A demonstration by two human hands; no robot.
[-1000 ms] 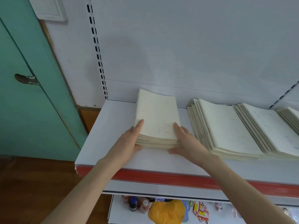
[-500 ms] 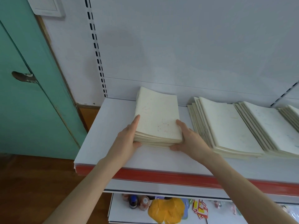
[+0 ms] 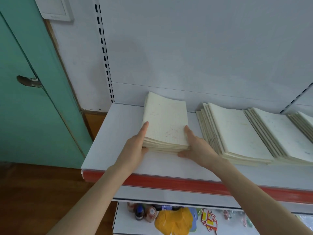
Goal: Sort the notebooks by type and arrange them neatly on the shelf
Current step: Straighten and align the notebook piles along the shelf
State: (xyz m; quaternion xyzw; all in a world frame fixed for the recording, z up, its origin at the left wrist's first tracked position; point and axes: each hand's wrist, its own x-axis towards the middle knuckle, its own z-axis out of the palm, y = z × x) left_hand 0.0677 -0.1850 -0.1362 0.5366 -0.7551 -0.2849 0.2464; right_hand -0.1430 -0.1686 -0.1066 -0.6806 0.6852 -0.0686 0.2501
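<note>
My left hand (image 3: pixel 135 147) and right hand (image 3: pixel 199 147) press flat, straight fingers on both sides of the stack (image 3: pixel 166 122) on the shelf (image 3: pixel 110 141). If I push crooked, the thin books may slip and bump the pile (image 3: pixel 237 133) at 3 o'clock.

A stack of cream grid-paper notebooks (image 3: pixel 166 122) lies on the white metal shelf (image 3: pixel 108 143) with its red front strip. The left hand (image 3: pixel 135 148) and right hand (image 3: pixel 198 147) press straight fingers (image 3: pixel 144 129) against its sides. Fanned piles of cream notebooks (image 3: pixel 237 133) lie just to the right.
</note>
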